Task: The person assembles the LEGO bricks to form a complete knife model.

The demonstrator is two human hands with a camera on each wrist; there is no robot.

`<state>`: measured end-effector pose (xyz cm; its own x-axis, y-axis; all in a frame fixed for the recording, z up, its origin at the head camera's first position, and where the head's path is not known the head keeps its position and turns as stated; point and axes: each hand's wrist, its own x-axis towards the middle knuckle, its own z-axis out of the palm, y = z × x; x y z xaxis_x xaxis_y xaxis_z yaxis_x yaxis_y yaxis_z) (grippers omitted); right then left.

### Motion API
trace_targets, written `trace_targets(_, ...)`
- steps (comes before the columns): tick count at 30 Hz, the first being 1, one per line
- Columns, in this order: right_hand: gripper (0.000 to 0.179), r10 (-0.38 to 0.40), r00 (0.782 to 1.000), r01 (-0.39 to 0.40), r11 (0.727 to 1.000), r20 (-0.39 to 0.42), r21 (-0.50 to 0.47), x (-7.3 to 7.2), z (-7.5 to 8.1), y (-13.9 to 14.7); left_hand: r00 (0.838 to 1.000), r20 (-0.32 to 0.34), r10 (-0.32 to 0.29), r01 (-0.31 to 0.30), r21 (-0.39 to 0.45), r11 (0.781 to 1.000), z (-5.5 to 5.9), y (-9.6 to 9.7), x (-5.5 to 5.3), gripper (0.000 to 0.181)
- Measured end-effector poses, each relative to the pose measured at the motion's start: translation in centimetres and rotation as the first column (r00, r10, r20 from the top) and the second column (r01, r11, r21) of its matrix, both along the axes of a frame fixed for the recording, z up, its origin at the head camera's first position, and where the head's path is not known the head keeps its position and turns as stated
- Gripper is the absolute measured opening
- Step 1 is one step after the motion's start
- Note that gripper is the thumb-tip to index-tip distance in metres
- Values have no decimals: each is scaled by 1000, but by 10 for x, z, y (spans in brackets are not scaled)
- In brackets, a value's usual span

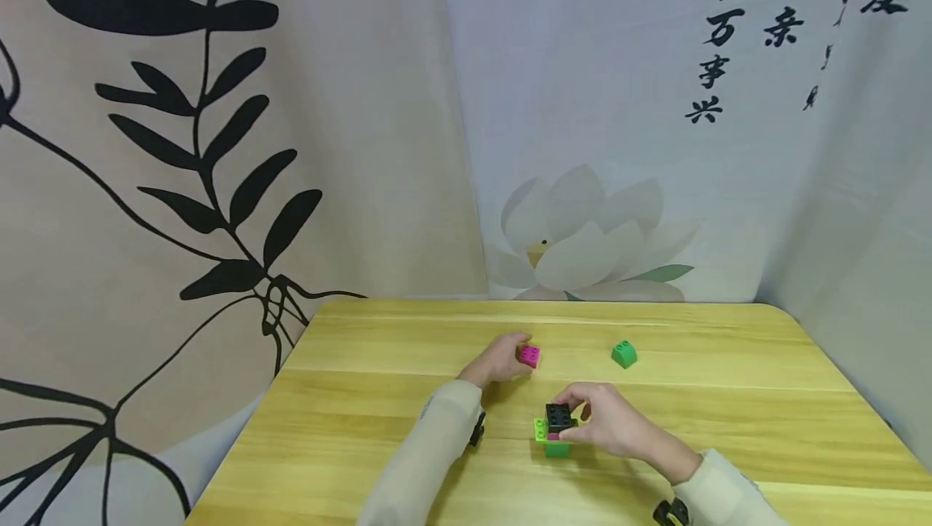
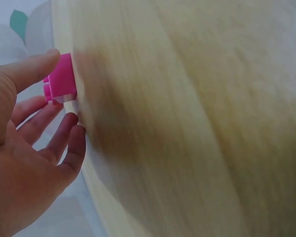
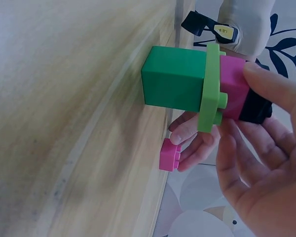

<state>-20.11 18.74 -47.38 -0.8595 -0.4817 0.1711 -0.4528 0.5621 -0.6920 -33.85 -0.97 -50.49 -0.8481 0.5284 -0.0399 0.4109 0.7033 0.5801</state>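
Observation:
Toward the back of the table, my left hand has its thumb and fingers around a small pink toy brick. The left wrist view shows that pink brick between thumb and fingertips, near the tabletop. Nearer me, my right hand pinches the upper part of a brick stack. From bottom to top, the stack has a green block, a light green plate, a pink brick and a black brick. The right thumb lies against the pink and black bricks; the far-side fingertips are partly hidden.
A loose green brick with a sloped or curved side lies on the wooden table, right of the left hand. Behind the table's far edge hangs a printed curtain.

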Motion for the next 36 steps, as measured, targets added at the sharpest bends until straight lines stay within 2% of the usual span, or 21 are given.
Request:
trace_targets(7, 34, 2, 1000, -2, 1000, -17, -3, 0, -1, -1, 1000, 30, 5, -6, 37, 999, -1, -2, -1, 56)
trace_targets(13, 32, 13, 1000, -13, 1000, -17, -10, 1, 0, -3, 1000, 9, 29, -29, 31, 999, -3, -4, 0, 39)
trace_targets(19, 32, -2, 1000, 2, 1000, -8, 1, 2, 1, -3, 1000, 7, 15, -15, -7, 1000, -1, -4, 6, 30)
trace_targets(22, 32, -14, 1000, 14, 1000, -5, 5, 3, 2, -2, 1000, 14, 6, -6, -41, 999, 1, -5, 10, 28)
trace_targets(25, 32, -20, 1000, 20, 1000, -2, 4, 3, 3, -2, 1000, 30, 2, -1, -33, 999, 3, -6, 16, 25)
trace_targets(30, 33, -14, 1000, 14, 1000, 22, -3, 2, 1, -1, 999, 36, -22, 21, 26, 999, 7, -11, 28, 25)
trace_targets(36, 33, -4, 999, 4, 1000, 43, -14, 1, 0, 1, 999, 32, -40, 36, 110, 993, 18, -18, 43, 24)
